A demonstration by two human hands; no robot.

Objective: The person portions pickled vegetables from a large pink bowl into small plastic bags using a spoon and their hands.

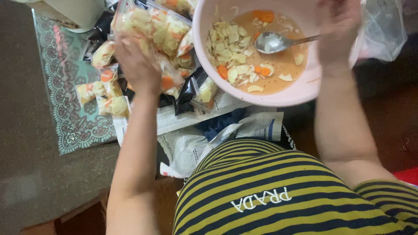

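Left hand (138,65) is sitting in the upper left-centre of the frame, back of the hand facing the camera, fingers curling down onto a clear filled bag (167,80) of pale slices and orange carrot pieces. It is touching the bag; can't tell whether the fingers are actually closing around it, they're hidden under the hand.

Right hand (337,30) is at the upper right, closing on the far rim of a pink bowl (300,93) and tilting it toward the camera. The handle of a metal spoon (272,42) is running under that hand; can't tell if the fingers are pinning it too. The spoon's bowl is lying in orange-tinted liquid, with pale vegetable slices (230,45) and carrot rounds piling on the bowl's left side.

More filled bags (109,93) are lying in a heap at upper left, spreading over newspaper (191,119) and a patterned teal mat (69,104). A loose clear plastic bag (385,28) is sitting at the far upper right, just beside the pink bowl. A striped yellow-and-dark shirt (278,191) is filling the lower centre.
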